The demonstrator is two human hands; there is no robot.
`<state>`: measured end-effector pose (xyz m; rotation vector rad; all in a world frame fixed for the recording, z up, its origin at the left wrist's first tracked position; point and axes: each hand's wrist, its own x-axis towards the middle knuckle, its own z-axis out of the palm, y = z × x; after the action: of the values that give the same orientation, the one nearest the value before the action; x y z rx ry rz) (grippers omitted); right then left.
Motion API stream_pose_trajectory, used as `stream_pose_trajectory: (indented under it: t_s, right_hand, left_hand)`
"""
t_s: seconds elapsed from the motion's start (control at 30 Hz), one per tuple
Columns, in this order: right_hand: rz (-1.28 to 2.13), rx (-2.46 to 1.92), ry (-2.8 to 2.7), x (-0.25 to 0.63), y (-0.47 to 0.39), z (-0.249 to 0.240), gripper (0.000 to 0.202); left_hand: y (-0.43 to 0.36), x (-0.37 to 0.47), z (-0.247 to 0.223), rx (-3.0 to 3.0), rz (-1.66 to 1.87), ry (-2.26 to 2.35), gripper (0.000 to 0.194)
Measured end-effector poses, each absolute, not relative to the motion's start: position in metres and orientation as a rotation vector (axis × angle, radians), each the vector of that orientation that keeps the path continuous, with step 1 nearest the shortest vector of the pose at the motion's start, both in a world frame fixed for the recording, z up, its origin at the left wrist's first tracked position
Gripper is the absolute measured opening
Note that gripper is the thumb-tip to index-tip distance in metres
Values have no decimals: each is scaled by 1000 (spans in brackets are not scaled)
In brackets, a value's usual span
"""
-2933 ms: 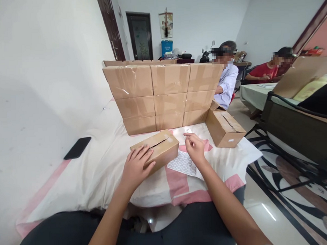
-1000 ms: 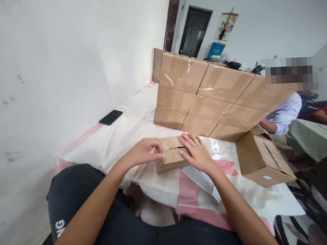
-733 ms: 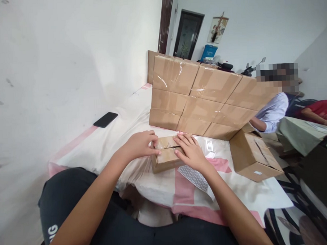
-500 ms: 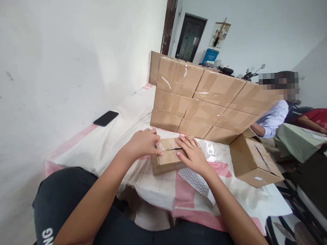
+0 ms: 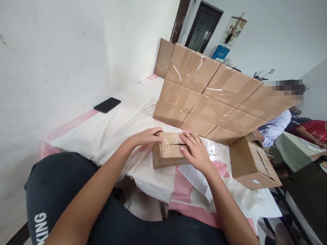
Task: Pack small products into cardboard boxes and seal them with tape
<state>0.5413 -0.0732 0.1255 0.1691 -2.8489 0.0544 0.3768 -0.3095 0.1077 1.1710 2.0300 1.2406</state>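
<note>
cardboard box on rumpled cloth beside white wall, hands apart on it

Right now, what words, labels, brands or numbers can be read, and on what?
"KING": dark trousers, on the left leg; any letters before it can't be made out.
Too small to read: blue container, printed sheet, sticker on the right-hand carton.
Unclear: dark marks on the near carton.

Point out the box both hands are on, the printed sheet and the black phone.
Box [image 5: 171,151], head view: near flap on its top.
Printed sheet [image 5: 193,179], head view: middle of its printed face.
Black phone [image 5: 108,105], head view: middle of its upper face.
</note>
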Motion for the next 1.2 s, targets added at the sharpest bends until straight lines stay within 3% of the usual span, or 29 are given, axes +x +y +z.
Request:
stream_pose_trajectory:
  t_s: [0.2,0.33,0.37,0.5,0.57,0.73,0.8,0.9,1.0,1.1,1.2]
  right_hand:
    - [60,104,-2841,541,-76,125,50]
    - [83,92,-2816,542,-77,126,48]
    - [90,91,-2812,542,-78,126,47]
    - [138,102,-2789,542,-78,124,46]
    - [208,120,-2719,543,-75,120,44]
    - [479,7,-2367,552,-52,119,31]
    - [589,-162,-2181,556,-35,123,31]
    - [858,-387,-2085,561,-5,127,37]
    - [1002,-673,-2417,566,23,120,37]
    - [861,-867,-2857,568,32,106,41]
    - [667,-773,-3186,564,17,92,42]
  left_hand:
    - [-305,382,103,1128,1319,2094,35]
    - [-305,392,103,1077,1333,2159,42]
    - [-305,394,101,1074,1338,2084,50]
    - [-307,396,92,1062,1304,1803,117]
    - [-309,396,91,1086,1272,1828,128]
    - [-313,410,112,1323,1198,2168,131]
    - [-311,424,124,1453,1030,2332,130]
    - [-306,438,134,1510,668,2558,114]
    - [-306,430,134,1457,516,2644,102]
    - [-313,407,131,1428,517,2671,104]
    - [-322,391,127,1328,485,2770,103]
